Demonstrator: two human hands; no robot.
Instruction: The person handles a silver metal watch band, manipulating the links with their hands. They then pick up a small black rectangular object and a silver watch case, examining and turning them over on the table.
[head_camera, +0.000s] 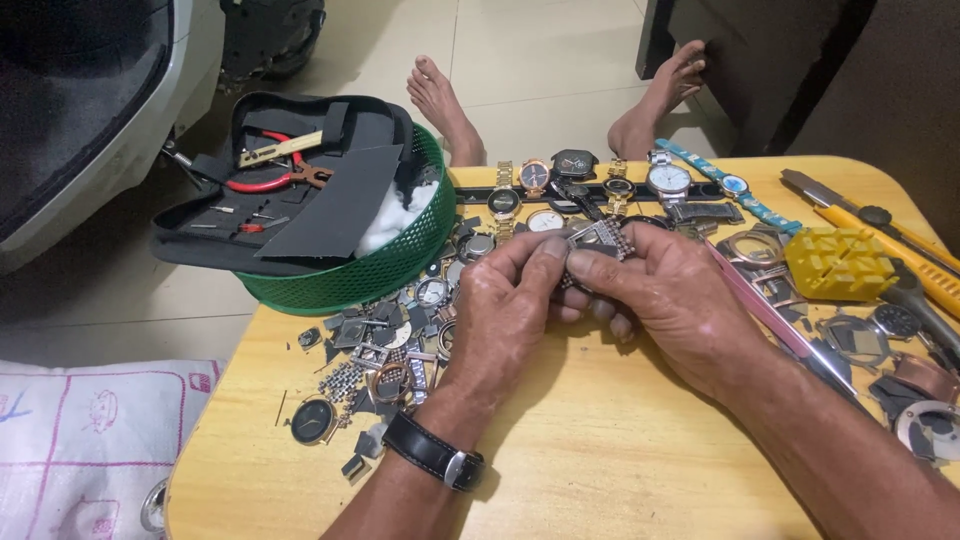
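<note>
- Left hand (505, 305) and right hand (665, 290) meet above the wooden table (600, 470) — both pinching a small metal watch band piece (600, 238) between thumbs and fingertips.
- Black wristwatch (435, 455) sits on the left wrist.
- At 9 o'clock of the hands: loose watch parts (385, 345).
- At 10 o'clock: green basket (385, 270) carrying a black tool pouch (300, 190).
- At 12 o'clock — a row of watches (590, 185).
- At 3 o'clock: yellow watch holder block (838, 262).

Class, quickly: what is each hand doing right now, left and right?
Left hand: closed, pinching the metal watch bracelet.
Right hand: closed, pinching the same bracelet from the other side.
</note>
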